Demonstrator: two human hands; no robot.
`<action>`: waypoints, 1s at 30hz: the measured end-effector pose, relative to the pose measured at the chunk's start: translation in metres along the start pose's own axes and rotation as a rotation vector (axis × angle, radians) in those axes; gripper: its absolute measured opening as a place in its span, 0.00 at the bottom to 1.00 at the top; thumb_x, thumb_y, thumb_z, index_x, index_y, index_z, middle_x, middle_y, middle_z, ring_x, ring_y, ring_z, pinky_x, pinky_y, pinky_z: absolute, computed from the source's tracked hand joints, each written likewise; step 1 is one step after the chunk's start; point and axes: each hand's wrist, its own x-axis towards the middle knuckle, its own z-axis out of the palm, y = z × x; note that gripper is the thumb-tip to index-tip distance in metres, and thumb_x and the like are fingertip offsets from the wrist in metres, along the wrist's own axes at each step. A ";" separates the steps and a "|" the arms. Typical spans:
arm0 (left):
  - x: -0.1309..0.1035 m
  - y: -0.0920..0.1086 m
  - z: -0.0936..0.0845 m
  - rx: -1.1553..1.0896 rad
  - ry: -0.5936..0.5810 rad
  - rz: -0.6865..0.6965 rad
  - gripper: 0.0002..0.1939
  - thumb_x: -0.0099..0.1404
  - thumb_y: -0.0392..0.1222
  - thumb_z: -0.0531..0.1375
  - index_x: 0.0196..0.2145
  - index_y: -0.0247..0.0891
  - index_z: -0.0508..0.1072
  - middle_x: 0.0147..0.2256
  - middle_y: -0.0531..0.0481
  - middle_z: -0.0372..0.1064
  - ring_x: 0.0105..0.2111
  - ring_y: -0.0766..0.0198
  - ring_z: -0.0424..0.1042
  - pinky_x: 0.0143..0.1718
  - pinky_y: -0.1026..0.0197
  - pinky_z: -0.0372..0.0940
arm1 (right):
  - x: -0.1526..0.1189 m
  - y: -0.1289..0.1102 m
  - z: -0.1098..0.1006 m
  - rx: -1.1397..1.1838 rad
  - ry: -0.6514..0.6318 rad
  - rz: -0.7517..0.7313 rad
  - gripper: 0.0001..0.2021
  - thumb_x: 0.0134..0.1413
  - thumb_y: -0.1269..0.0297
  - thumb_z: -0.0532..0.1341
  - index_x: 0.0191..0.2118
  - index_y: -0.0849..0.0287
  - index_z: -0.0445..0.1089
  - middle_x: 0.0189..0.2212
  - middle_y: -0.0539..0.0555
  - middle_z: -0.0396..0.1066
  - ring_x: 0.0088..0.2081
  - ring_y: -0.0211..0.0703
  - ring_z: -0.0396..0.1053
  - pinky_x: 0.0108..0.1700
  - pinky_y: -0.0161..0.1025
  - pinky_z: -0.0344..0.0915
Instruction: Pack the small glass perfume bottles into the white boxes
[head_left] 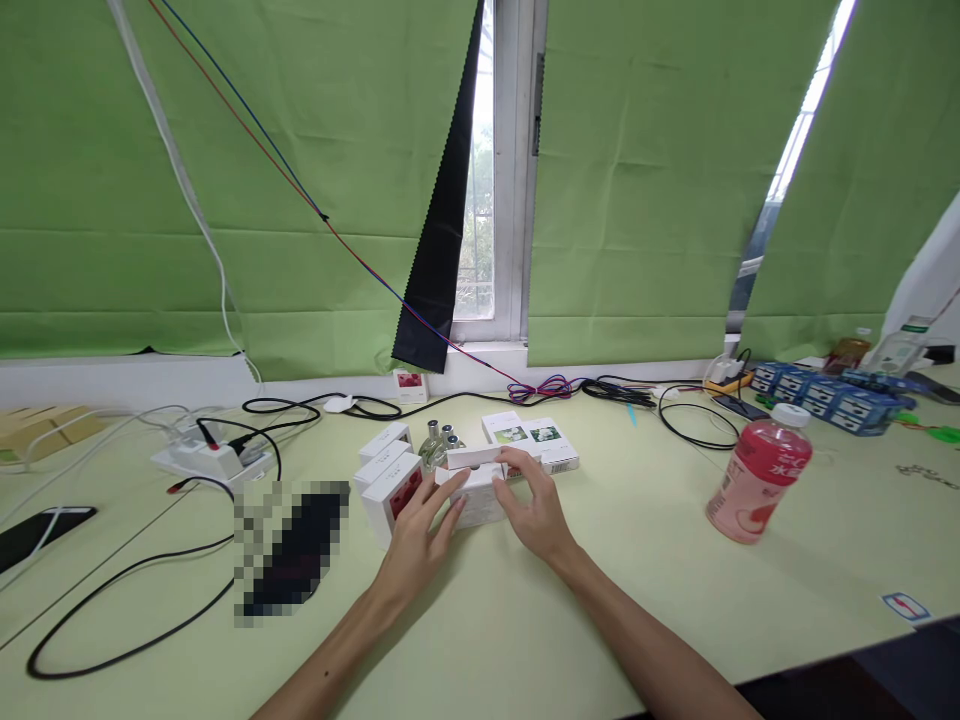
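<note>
Forearms (330,645) angled inward, left hand (418,530) and right hand (538,510) kinda pinching a small white carton (478,507) between them, flap (471,457) up

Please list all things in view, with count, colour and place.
handled box: one, white, centre
upright boxes: three, white, centre-left
glass bottles: several, clear, centre
flat boxes: two, white, right of bottles
drink bottle: one, pink, right
packs: several, blue, far right
phone: one, black, left edge
masked item: one, dark, left
power strip: one, white, left
cables: many, mixed, left and back
curtains: several, green, back
window: one, white-framed, back
table: one, pale green, beneath
hands: two, bare, on handled box
</note>
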 end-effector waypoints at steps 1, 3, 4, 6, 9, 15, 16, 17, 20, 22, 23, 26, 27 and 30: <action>0.000 0.000 0.000 0.000 -0.001 0.006 0.19 0.73 0.46 0.54 0.58 0.45 0.72 0.50 0.43 0.71 0.49 0.54 0.74 0.46 0.55 0.73 | 0.000 -0.001 0.000 -0.011 -0.010 -0.007 0.10 0.62 0.66 0.58 0.47 0.53 0.72 0.49 0.57 0.73 0.52 0.50 0.70 0.53 0.46 0.67; 0.000 0.000 0.000 0.000 -0.001 0.008 0.18 0.73 0.46 0.54 0.57 0.44 0.73 0.49 0.43 0.72 0.48 0.54 0.74 0.46 0.55 0.74 | 0.000 -0.001 0.000 -0.026 -0.022 -0.014 0.10 0.61 0.66 0.59 0.46 0.53 0.74 0.50 0.58 0.73 0.54 0.51 0.70 0.54 0.46 0.66; 0.000 0.000 0.000 -0.002 0.000 0.006 0.18 0.73 0.46 0.54 0.57 0.44 0.73 0.49 0.43 0.71 0.48 0.54 0.74 0.45 0.55 0.74 | 0.000 -0.002 0.000 -0.031 -0.025 -0.018 0.10 0.61 0.66 0.59 0.46 0.54 0.74 0.50 0.58 0.73 0.53 0.50 0.70 0.55 0.46 0.66; 0.000 0.000 0.000 -0.008 -0.003 0.002 0.19 0.73 0.47 0.53 0.57 0.43 0.73 0.49 0.42 0.71 0.48 0.54 0.74 0.43 0.56 0.74 | 0.000 -0.002 0.001 -0.032 -0.024 -0.024 0.10 0.61 0.67 0.59 0.46 0.54 0.74 0.50 0.58 0.73 0.53 0.50 0.71 0.54 0.46 0.67; 0.001 0.001 -0.001 -0.010 -0.007 -0.009 0.19 0.73 0.48 0.53 0.56 0.43 0.73 0.49 0.42 0.72 0.48 0.53 0.74 0.42 0.56 0.74 | 0.000 -0.001 0.001 -0.031 -0.019 -0.027 0.11 0.61 0.67 0.59 0.47 0.53 0.75 0.49 0.58 0.73 0.52 0.50 0.71 0.53 0.47 0.68; 0.003 0.004 -0.002 -0.020 0.000 -0.017 0.19 0.73 0.48 0.53 0.55 0.42 0.74 0.47 0.41 0.73 0.46 0.53 0.75 0.40 0.54 0.75 | 0.000 0.002 0.002 -0.071 -0.033 -0.072 0.12 0.61 0.66 0.59 0.48 0.54 0.75 0.50 0.59 0.71 0.51 0.51 0.71 0.54 0.48 0.68; 0.003 0.004 -0.002 -0.022 0.002 -0.016 0.19 0.73 0.48 0.53 0.54 0.42 0.75 0.47 0.41 0.73 0.46 0.53 0.75 0.40 0.54 0.75 | 0.000 0.003 0.002 -0.077 -0.040 -0.080 0.12 0.62 0.66 0.59 0.49 0.53 0.75 0.50 0.59 0.71 0.51 0.51 0.71 0.55 0.49 0.68; 0.004 0.004 -0.002 -0.024 0.004 -0.014 0.18 0.73 0.48 0.53 0.54 0.42 0.75 0.47 0.41 0.73 0.45 0.53 0.75 0.40 0.54 0.76 | -0.001 0.003 0.002 -0.081 -0.045 -0.086 0.13 0.62 0.65 0.58 0.49 0.53 0.75 0.50 0.59 0.71 0.52 0.51 0.71 0.55 0.49 0.68; 0.004 0.005 -0.003 -0.028 0.007 -0.008 0.18 0.72 0.48 0.53 0.53 0.42 0.76 0.47 0.41 0.73 0.46 0.53 0.75 0.42 0.54 0.76 | -0.002 0.003 0.002 -0.091 -0.053 -0.095 0.14 0.63 0.65 0.58 0.51 0.51 0.75 0.51 0.60 0.69 0.51 0.51 0.71 0.55 0.49 0.68; 0.004 0.005 -0.003 -0.032 0.005 -0.012 0.18 0.72 0.48 0.54 0.54 0.42 0.75 0.47 0.42 0.72 0.46 0.53 0.74 0.43 0.54 0.75 | -0.003 0.003 0.003 -0.105 -0.054 -0.105 0.14 0.63 0.66 0.57 0.51 0.51 0.75 0.53 0.60 0.68 0.50 0.51 0.71 0.54 0.49 0.68; 0.004 0.005 -0.003 -0.032 0.004 -0.015 0.18 0.72 0.48 0.54 0.54 0.42 0.75 0.47 0.42 0.72 0.46 0.53 0.74 0.43 0.53 0.75 | -0.004 0.003 0.003 -0.115 -0.057 -0.110 0.14 0.63 0.66 0.57 0.51 0.51 0.75 0.54 0.60 0.67 0.49 0.51 0.71 0.54 0.49 0.68; 0.003 0.003 -0.002 -0.026 0.010 -0.016 0.18 0.72 0.47 0.54 0.54 0.42 0.75 0.46 0.42 0.72 0.46 0.54 0.74 0.45 0.53 0.74 | -0.004 0.003 0.003 -0.145 -0.066 -0.119 0.15 0.64 0.67 0.57 0.52 0.50 0.75 0.56 0.60 0.65 0.50 0.51 0.71 0.54 0.50 0.68; 0.003 0.002 -0.002 -0.023 0.013 -0.013 0.18 0.72 0.47 0.54 0.54 0.42 0.75 0.46 0.42 0.72 0.46 0.54 0.74 0.46 0.53 0.74 | -0.005 0.003 0.003 -0.156 -0.072 -0.126 0.15 0.64 0.67 0.56 0.52 0.49 0.75 0.57 0.60 0.65 0.50 0.51 0.70 0.55 0.51 0.68; 0.003 0.000 -0.002 -0.019 0.009 -0.013 0.17 0.73 0.47 0.54 0.54 0.42 0.75 0.47 0.42 0.72 0.47 0.54 0.74 0.49 0.52 0.72 | -0.005 0.002 0.004 -0.190 -0.083 -0.147 0.16 0.64 0.67 0.56 0.53 0.50 0.76 0.59 0.61 0.63 0.52 0.52 0.69 0.54 0.51 0.68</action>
